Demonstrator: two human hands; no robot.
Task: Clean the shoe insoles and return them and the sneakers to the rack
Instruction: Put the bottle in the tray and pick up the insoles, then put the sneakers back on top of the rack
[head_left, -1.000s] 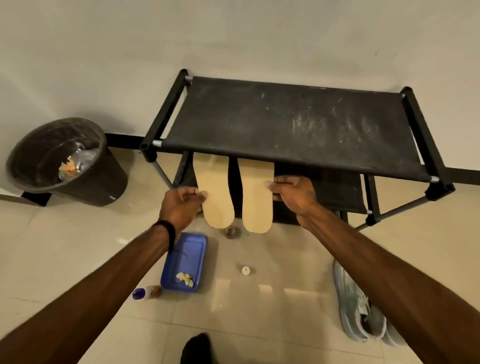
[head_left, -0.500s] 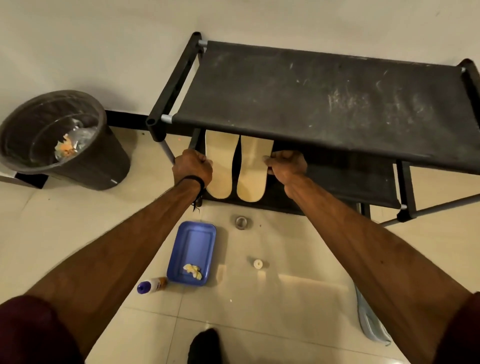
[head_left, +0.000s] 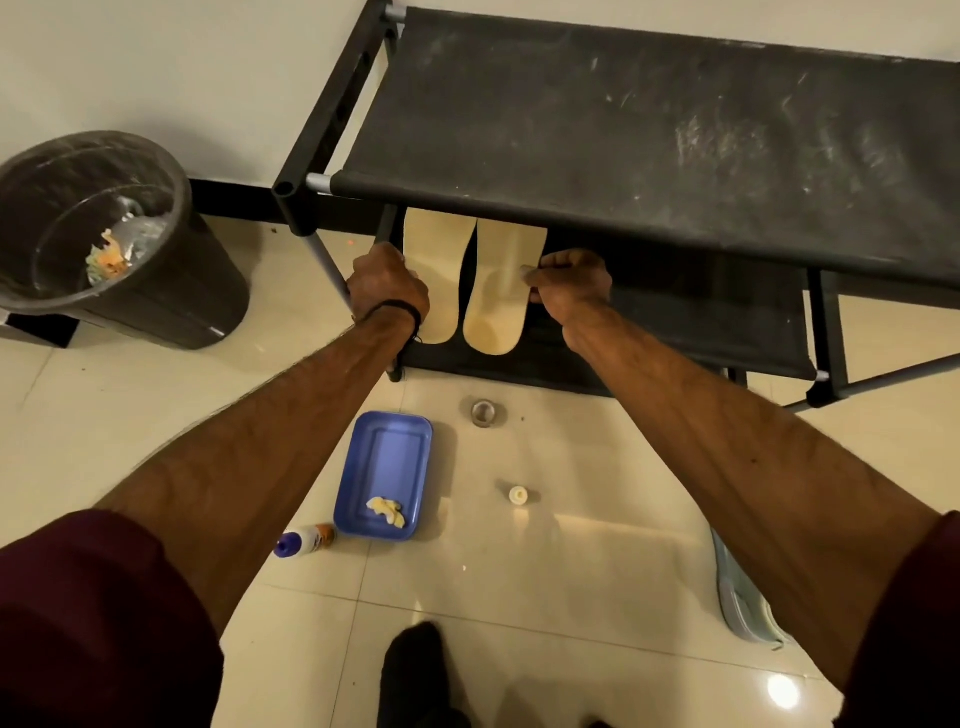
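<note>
Two pale yellow insoles lie side by side on the lower shelf of the black shoe rack (head_left: 649, 124), toes hidden under its top shelf. My left hand (head_left: 387, 283) grips the left edge of the left insole (head_left: 441, 260). My right hand (head_left: 569, 283) pinches the right edge of the right insole (head_left: 501, 301). A light grey sneaker (head_left: 743, 608) lies on the floor at the right, mostly hidden behind my right forearm.
A dark waste bin (head_left: 104, 244) with scraps stands at the left by the wall. On the tiled floor sit a blue tray (head_left: 387, 462) with a yellow wad, a small bottle (head_left: 304, 540), a white cap (head_left: 518, 494) and a floor drain (head_left: 484, 412).
Both hands have carried the insoles forward under the top shelf onto the lower shelf. The view has moved closer to the rack.
</note>
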